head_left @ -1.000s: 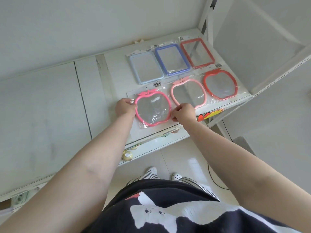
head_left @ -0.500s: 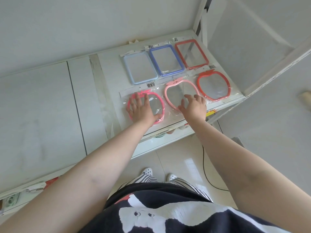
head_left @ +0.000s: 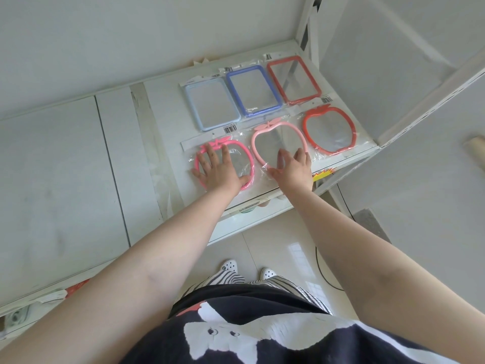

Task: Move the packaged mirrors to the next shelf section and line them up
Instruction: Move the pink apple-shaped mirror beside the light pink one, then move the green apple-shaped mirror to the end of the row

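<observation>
Six packaged mirrors lie flat in two rows on the white shelf (head_left: 162, 122). The back row holds a light blue rectangular mirror (head_left: 211, 106), a dark blue one (head_left: 253, 91) and a red one (head_left: 294, 78). In front lie a hot pink apple-shaped mirror (head_left: 242, 158), a pale pink one (head_left: 273, 140) and a red one (head_left: 329, 130). My left hand (head_left: 219, 169) presses flat with spread fingers on the hot pink mirror. My right hand (head_left: 292, 168) rests with straight fingers on the pale pink mirror's near edge.
A white upright post (head_left: 305, 24) bounds the shelf section at the right. The left shelf section (head_left: 57, 164) lies bare beside the mirrors. Lower shelves and the tiled floor (head_left: 273, 243) show below, with a black cable (head_left: 324, 277) on the floor.
My hands let go of the hot pink mirror's sides. The left hand came to lie flat on top of it, and the right hand moved onto the pale pink mirror.
</observation>
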Motion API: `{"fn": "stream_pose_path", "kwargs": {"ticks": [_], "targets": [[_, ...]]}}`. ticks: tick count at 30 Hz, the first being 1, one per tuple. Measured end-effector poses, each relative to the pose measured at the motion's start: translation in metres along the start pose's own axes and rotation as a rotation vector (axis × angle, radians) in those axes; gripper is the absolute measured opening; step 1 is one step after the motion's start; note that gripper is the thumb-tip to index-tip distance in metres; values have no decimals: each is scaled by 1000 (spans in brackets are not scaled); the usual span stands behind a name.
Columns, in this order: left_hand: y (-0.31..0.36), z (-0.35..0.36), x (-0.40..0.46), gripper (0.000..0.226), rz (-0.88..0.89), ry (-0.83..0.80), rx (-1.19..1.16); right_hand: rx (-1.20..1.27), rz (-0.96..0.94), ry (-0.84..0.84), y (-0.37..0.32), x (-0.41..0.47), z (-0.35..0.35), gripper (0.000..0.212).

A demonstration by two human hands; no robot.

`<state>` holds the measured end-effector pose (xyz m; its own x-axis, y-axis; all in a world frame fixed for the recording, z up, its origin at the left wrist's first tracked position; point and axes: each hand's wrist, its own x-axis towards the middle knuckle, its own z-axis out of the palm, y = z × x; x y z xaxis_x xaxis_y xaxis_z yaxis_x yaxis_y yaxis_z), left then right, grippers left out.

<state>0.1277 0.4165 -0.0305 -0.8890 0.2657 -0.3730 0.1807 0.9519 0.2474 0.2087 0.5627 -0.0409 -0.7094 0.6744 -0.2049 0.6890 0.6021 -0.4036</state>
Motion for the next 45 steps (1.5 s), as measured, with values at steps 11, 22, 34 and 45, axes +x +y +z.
{"fn": "stream_pose_path", "kwargs": {"ticks": [11, 22, 34, 45], "targets": [[-1, 0, -1, 108, 7, 0, 11, 2, 3, -2, -2, -1, -3, 38], [-1, -1, -4, 104, 14, 2, 9, -14, 20, -12, -5, -1, -5, 31], [-8, -10, -12, 68, 145, 201, -92, 64, 25, 72, -21, -24, -24, 49], [-12, -38, -63, 40, 302, 151, -162, -23, -144, -44, -28, -87, -64, 40]]}}
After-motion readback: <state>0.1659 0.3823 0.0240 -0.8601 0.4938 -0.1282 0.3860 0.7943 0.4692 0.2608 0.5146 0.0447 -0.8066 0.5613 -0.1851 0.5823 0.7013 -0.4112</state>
